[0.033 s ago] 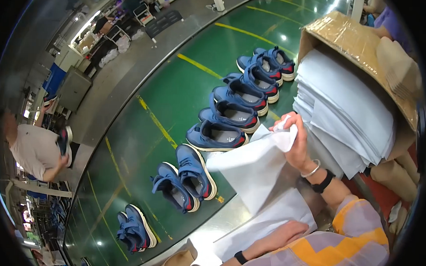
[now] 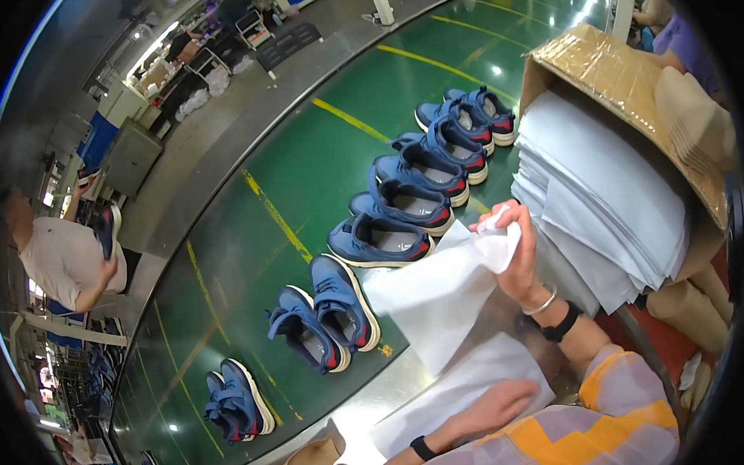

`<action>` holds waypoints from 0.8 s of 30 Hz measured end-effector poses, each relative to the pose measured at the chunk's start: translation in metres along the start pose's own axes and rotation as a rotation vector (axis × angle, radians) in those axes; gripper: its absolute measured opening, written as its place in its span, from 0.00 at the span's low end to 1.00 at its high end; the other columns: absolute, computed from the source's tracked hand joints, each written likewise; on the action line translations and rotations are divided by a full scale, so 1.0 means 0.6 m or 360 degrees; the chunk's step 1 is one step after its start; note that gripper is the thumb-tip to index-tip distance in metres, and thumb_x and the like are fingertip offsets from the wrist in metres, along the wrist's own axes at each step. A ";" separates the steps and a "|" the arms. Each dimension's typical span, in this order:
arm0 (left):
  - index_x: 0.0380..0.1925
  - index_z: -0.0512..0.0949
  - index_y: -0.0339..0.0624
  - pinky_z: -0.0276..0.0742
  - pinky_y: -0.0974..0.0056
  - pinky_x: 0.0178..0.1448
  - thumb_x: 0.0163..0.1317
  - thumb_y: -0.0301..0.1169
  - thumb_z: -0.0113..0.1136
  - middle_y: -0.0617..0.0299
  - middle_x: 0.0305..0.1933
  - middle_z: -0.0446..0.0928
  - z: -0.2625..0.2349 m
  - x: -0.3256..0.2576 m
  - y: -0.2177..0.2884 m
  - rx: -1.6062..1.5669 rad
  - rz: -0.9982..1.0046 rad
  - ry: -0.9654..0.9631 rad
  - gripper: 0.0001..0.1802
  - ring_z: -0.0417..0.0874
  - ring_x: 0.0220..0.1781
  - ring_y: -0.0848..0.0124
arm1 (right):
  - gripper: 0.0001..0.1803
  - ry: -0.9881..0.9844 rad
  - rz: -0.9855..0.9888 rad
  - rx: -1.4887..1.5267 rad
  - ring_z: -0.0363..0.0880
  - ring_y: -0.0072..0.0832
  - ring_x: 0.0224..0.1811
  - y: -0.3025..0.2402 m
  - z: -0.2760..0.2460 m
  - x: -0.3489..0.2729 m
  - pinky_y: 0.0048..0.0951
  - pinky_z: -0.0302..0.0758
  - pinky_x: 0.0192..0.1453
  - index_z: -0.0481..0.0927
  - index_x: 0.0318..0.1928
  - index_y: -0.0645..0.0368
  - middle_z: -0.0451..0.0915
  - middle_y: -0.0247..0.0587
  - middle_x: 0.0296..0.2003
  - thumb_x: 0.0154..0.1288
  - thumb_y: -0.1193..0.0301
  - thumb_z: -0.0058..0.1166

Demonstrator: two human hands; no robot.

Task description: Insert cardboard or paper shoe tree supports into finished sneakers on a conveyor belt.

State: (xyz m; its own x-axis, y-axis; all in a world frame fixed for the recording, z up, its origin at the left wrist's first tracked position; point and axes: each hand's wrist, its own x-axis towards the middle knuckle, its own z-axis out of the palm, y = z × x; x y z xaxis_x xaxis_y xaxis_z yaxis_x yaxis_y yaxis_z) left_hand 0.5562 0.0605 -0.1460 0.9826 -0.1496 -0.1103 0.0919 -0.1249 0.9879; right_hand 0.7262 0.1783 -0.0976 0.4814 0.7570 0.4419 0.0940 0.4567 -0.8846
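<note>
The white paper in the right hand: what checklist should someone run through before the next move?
1. Right hand gripping the white paper: ok, fingers closed on a bunched end.
2. Held paper smooth: not ok, it is creased and crumpled at the grip.
3. Just one sheet held: cannot tell.
4. Left hand not gripping anything: ok, its fingers are extended over the lower white sheet.
5. Held paper clear of the nearest blue shoe: cannot tell, their outlines meet in this view.
6. More paper nearby: ok, a stack sits in the cardboard box.
</note>
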 end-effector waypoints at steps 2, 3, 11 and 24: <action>0.59 0.65 0.41 0.66 0.57 0.62 0.63 0.39 0.54 0.57 0.58 0.69 -0.013 0.005 0.009 -0.1030 0.0142 0.1118 0.27 0.71 0.58 0.60 | 0.24 0.0166 -0.0027 0.0309 0.69 0.28 0.41 -0.009 0.021 -0.020 0.35 0.73 0.51 0.60 0.37 0.56 0.61 0.38 0.37 0.46 0.84 0.61; 0.62 0.61 0.43 0.66 0.58 0.63 0.61 0.39 0.57 0.59 0.59 0.68 -0.027 0.006 -0.008 -0.1386 0.0437 0.1131 0.30 0.70 0.59 0.61 | 0.25 0.0147 -0.0070 0.0316 0.69 0.30 0.42 -0.007 0.028 -0.036 0.36 0.73 0.51 0.59 0.38 0.55 0.61 0.40 0.38 0.46 0.84 0.61; 0.57 0.66 0.45 0.68 0.56 0.64 0.53 0.29 0.61 0.61 0.55 0.71 -0.188 -0.051 0.048 -0.2082 0.0559 0.1934 0.29 0.71 0.59 0.64 | 0.24 0.0094 -0.0058 0.0203 0.69 0.33 0.44 -0.046 0.083 -0.088 0.38 0.70 0.51 0.63 0.42 0.53 0.62 0.42 0.40 0.49 0.67 0.65; 0.46 0.75 0.39 0.71 0.66 0.49 0.58 0.29 0.52 0.55 0.44 0.77 -0.189 0.005 -0.048 -0.0004 -0.0054 0.1913 0.15 0.78 0.45 0.64 | 0.06 -0.0531 -0.0160 -0.0376 0.71 0.31 0.30 -0.049 0.044 -0.068 0.27 0.65 0.31 0.75 0.27 0.61 0.74 0.42 0.28 0.45 0.75 0.48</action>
State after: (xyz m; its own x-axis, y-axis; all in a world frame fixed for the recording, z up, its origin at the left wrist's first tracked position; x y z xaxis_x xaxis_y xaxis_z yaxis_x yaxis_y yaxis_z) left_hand 0.5751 0.1749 -0.1622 0.5017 0.8643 0.0348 0.1194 -0.1091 0.9868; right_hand 0.6804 0.1462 -0.0856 0.1548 0.8417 0.5172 0.3422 0.4455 -0.8273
